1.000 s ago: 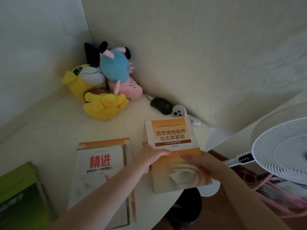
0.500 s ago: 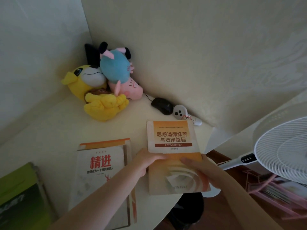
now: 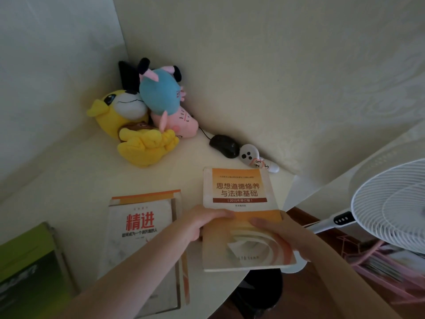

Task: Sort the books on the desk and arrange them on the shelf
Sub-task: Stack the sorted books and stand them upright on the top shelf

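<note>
An orange-and-cream book (image 3: 239, 194) with Chinese title lies face up at the desk's right front, its near end over the edge. My left hand (image 3: 202, 221) grips its left side, thumb on the cover. My right hand (image 3: 279, 231) holds its right side, fingers laid across the cover. To the left, a white book with red characters (image 3: 140, 229) rests on another orange-edged book (image 3: 147, 196). A green book (image 3: 27, 256) lies at the far left. No shelf is in view.
Plush toys (image 3: 142, 118) fill the desk's back corner. A black mouse (image 3: 224, 146) and a small white gadget (image 3: 251, 157) lie by the wall. A white standing fan (image 3: 391, 210) is at the right, with a pink rack (image 3: 372, 261) below it.
Both hands have drawn the orange book a little toward me and squared it up; its near end now juts further past the desk edge. The other books are unmoved.
</note>
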A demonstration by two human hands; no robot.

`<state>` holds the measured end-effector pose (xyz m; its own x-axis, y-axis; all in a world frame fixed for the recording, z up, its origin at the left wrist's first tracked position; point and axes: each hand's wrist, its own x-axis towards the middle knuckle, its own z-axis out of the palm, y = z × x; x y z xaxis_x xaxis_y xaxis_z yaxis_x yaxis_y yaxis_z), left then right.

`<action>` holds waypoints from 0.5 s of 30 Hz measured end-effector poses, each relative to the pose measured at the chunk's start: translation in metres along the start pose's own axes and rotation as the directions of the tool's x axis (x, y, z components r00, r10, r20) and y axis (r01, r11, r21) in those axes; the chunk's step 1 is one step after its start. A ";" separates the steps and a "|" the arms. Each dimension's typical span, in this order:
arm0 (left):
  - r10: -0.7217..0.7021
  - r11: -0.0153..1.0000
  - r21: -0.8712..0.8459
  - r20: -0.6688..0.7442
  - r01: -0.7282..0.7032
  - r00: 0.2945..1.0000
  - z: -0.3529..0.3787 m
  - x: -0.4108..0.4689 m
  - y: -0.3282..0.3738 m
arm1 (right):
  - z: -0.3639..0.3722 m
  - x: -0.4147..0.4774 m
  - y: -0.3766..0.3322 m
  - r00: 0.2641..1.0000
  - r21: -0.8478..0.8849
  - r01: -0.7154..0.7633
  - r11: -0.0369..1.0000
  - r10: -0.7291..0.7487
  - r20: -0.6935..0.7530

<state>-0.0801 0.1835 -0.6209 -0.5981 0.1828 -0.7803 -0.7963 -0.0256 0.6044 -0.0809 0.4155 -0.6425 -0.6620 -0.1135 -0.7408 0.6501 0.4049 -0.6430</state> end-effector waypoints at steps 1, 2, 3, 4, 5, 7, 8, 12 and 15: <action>-0.001 1.000 0.013 -0.006 0.001 1.000 -0.001 -0.001 -0.001 | 0.002 -0.002 -0.001 1.000 0.001 0.008 1.000 -0.008 -0.018; -0.002 1.000 0.020 -0.014 0.002 1.000 -0.001 -0.003 -0.002 | 0.004 -0.006 -0.002 0.999 -0.003 0.021 1.000 -0.022 -0.034; -0.003 1.000 0.015 -0.027 0.004 1.000 -0.002 -0.004 -0.005 | 0.005 -0.009 -0.001 0.998 -0.009 0.029 1.000 -0.029 -0.047; 0.003 1.000 0.006 -0.040 -0.003 0.999 -0.004 -0.005 -0.008 | 0.006 -0.011 0.002 0.997 -0.012 0.059 0.998 -0.060 -0.046; 0.021 1.000 -0.004 -0.055 -0.021 0.998 -0.005 -0.005 -0.010 | 0.006 -0.014 0.002 0.996 -0.019 0.083 0.996 -0.084 -0.035; 0.072 0.996 -0.039 -0.088 -0.076 0.993 -0.006 -0.003 -0.015 | 0.007 -0.019 0.007 0.994 -0.020 0.113 0.993 -0.113 -0.007; 0.096 0.993 -0.057 -0.098 -0.102 0.991 -0.005 -0.003 -0.016 | 0.006 -0.019 0.011 0.992 -0.022 0.126 0.992 -0.126 0.003; 0.125 0.988 -0.082 -0.097 -0.133 0.987 -0.001 -0.005 -0.021 | 0.005 -0.031 0.015 0.985 0.022 0.171 0.985 -0.171 0.000; 0.134 0.985 -0.097 -0.099 -0.144 0.986 0.000 -0.006 -0.021 | 0.003 -0.038 0.018 0.982 0.054 0.186 0.981 -0.187 -0.001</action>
<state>-0.0598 0.1829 -0.6287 -0.7057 0.0795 -0.7040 -0.7068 -0.1472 0.6919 -0.0432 0.4239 -0.6267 -0.7722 -0.1860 -0.6075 0.5345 0.3269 -0.7794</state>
